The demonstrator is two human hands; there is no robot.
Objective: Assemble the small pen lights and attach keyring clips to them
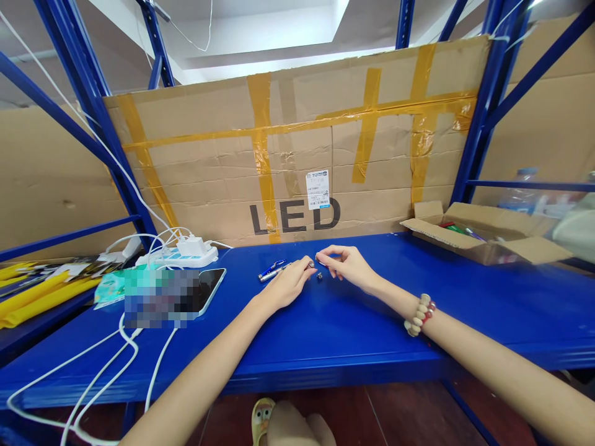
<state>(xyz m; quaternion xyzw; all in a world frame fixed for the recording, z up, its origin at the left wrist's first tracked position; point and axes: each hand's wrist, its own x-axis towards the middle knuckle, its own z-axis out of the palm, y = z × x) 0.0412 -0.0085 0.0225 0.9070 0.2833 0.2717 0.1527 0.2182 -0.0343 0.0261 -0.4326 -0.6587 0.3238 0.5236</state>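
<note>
Both hands meet over the middle of the blue shelf top [353, 334], close together. My left hand [290, 284] is closed, and its fingertips pinch a small silvery part [311, 264]. Just to the right, my right hand [348, 265] has thumb and fingers pressed together on something tiny that is too small to name. Below and between the fingertips lies a small dark metallic piece [320, 276] on the shelf. Beside my left hand, to its left, a silver pen-like tube [269, 275] rests next to a blue pen-like piece [273, 267]; my hand partly covers them.
At left are a phone [212, 288], a white power strip [160, 256] with plugged-in chargers, and white cables [134, 353] hanging over the front edge. An open cardboard box [483, 238] with pens stands at back right. A large cardboard sheet [209, 186] walls the back.
</note>
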